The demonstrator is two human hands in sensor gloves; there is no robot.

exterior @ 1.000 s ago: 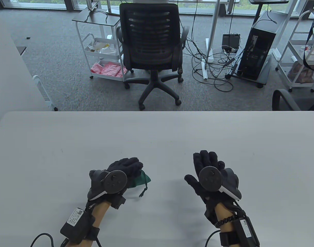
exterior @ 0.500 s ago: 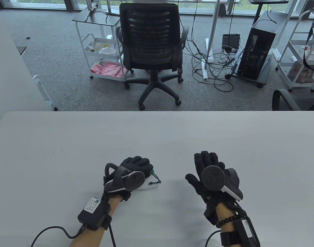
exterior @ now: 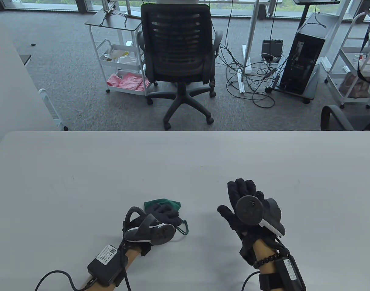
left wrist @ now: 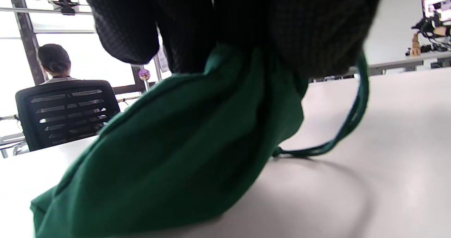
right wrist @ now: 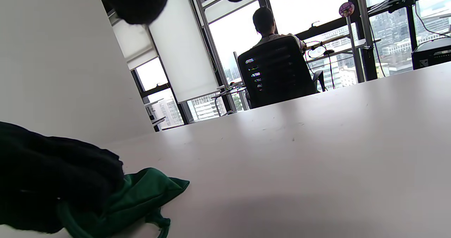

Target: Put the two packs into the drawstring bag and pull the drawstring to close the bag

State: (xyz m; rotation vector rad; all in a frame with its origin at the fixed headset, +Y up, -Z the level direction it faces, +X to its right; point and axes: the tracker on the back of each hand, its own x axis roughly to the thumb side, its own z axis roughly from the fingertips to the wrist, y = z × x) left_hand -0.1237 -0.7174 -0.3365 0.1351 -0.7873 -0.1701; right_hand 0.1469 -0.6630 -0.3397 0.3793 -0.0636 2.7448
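Note:
A dark green drawstring bag [exterior: 162, 203] lies bunched on the white table [exterior: 81, 169], near its front edge. My left hand [exterior: 165, 212] has its fingers curled over the bag and grips its gathered cloth. The green drawstring [exterior: 183, 229] loops out to the right of that hand. In the left wrist view the bag [left wrist: 176, 153] fills the frame under my fingers [left wrist: 246, 19], and the drawstring [left wrist: 354, 121] hangs in a loop. My right hand [exterior: 241, 190] rests flat and open on the table, apart from the bag. The right wrist view shows the bag [right wrist: 148, 192] at lower left. No packs are visible.
A black office chair [exterior: 177, 48] stands beyond the table's far edge, with white carts [exterior: 118, 57], cables and a computer tower [exterior: 303, 60] on the floor. A person [right wrist: 264, 23] sits with their back turned behind the chair.
My left hand has shifted right and drawn back toward the near edge, turning with the bag in its grip. The bag's cloth now shows beyond the fingers. My right hand has stayed put.

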